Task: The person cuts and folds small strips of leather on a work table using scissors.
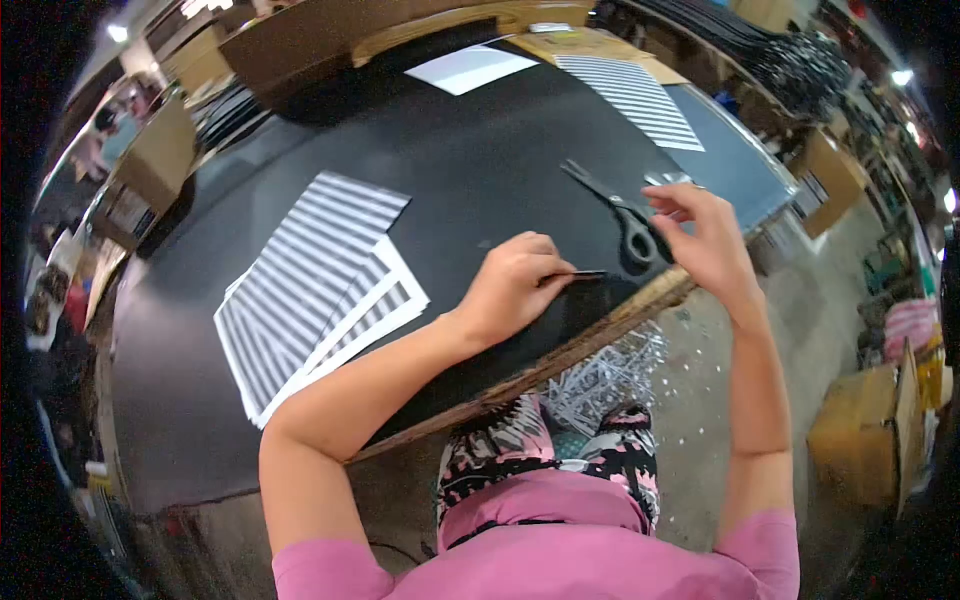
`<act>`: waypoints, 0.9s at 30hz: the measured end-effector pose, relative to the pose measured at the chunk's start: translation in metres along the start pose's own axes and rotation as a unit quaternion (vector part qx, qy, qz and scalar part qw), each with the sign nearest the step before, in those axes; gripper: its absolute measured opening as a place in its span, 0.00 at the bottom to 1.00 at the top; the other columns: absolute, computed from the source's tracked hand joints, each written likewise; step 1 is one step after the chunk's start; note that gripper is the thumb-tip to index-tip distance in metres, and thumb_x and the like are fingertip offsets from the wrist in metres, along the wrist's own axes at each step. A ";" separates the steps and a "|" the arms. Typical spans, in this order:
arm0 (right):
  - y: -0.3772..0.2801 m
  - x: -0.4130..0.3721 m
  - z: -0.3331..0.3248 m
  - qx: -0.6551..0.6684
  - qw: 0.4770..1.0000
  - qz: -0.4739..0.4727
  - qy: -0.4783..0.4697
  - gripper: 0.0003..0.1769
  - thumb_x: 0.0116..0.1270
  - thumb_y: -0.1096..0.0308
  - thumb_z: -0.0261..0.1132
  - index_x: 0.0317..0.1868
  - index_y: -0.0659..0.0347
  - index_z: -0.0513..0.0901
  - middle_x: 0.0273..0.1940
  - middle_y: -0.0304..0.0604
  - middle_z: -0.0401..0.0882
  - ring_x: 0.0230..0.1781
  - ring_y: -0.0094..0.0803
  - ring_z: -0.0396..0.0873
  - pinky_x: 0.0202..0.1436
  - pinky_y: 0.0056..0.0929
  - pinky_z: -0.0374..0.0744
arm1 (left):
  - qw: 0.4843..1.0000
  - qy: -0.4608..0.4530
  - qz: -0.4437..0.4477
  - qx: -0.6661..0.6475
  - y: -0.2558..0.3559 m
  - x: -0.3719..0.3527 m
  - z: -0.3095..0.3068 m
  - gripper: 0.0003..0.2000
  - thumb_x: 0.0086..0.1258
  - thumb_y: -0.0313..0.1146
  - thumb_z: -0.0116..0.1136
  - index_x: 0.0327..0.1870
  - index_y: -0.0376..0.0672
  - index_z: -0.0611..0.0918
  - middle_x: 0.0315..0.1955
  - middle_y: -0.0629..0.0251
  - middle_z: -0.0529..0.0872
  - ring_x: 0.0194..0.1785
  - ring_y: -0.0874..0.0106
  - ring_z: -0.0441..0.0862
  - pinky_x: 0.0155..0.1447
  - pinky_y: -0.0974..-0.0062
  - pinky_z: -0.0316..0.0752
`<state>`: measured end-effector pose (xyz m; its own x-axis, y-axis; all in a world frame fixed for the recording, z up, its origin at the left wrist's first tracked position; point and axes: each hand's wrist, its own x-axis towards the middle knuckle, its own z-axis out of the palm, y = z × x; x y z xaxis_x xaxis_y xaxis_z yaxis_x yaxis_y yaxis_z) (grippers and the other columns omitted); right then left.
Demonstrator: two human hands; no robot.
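Head view | left hand (512, 288) fingers clamped on dark strip (586, 274) | right hand (706, 240) beside scissors (618, 208), fingers unclear

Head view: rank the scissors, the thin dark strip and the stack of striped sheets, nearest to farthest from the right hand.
1. Scissors: on the table, just beside the right hand.
2. Thin dark strip: leftward, pinched in the left hand.
3. Stack of striped sheets: far left.
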<state>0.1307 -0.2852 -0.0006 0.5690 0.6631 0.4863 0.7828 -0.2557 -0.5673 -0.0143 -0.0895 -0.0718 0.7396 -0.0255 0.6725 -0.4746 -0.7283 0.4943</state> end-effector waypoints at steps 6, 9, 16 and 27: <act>0.003 -0.006 0.014 -0.166 0.976 0.071 -0.121 0.25 0.56 0.72 0.69 0.54 0.67 0.76 0.45 0.59 0.80 0.50 0.54 0.77 0.56 0.44 0.73 | 0.992 -0.040 -0.101 -0.058 0.001 0.007 -0.010 0.04 0.58 0.26 0.68 0.32 0.37 0.87 0.25 0.62 0.85 0.27 0.71 0.81 0.32 0.75 0.73; 0.012 0.000 0.010 -0.159 0.983 0.054 -0.079 0.26 0.55 0.71 0.71 0.54 0.69 0.74 0.46 0.62 0.78 0.51 0.56 0.75 0.56 0.45 0.73 | 0.921 -0.105 -0.332 -0.173 0.019 0.015 -0.030 0.05 0.61 0.29 0.67 0.31 0.37 0.88 0.27 0.63 0.87 0.24 0.76 0.80 0.31 0.79 0.72; 0.014 0.001 0.004 -0.229 0.951 0.132 -0.163 0.31 0.57 0.62 0.70 0.59 0.63 0.72 0.46 0.53 0.78 0.50 0.45 0.77 0.54 0.38 0.74 | 0.757 -0.122 -0.475 -0.431 0.031 0.016 -0.034 0.11 0.62 0.30 0.67 0.40 0.30 0.84 0.32 0.55 0.88 0.32 0.71 0.87 0.38 0.79 0.81; -0.010 -0.057 -0.023 -0.196 0.950 0.140 -0.200 0.33 0.46 0.68 0.67 0.57 0.65 0.75 0.36 0.53 0.80 0.41 0.47 0.78 0.45 0.40 0.75 | 0.676 -0.123 -0.515 -0.513 0.038 0.008 -0.030 0.12 0.63 0.27 0.66 0.42 0.27 0.82 0.32 0.52 0.87 0.31 0.73 0.86 0.37 0.82 0.82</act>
<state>0.0968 -0.3366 -0.0073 0.6885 0.7251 0.0177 0.6937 -0.6512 -0.3079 -0.0406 -0.0972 -0.0311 0.9266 -0.0721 -0.3690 0.3651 0.4071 0.8372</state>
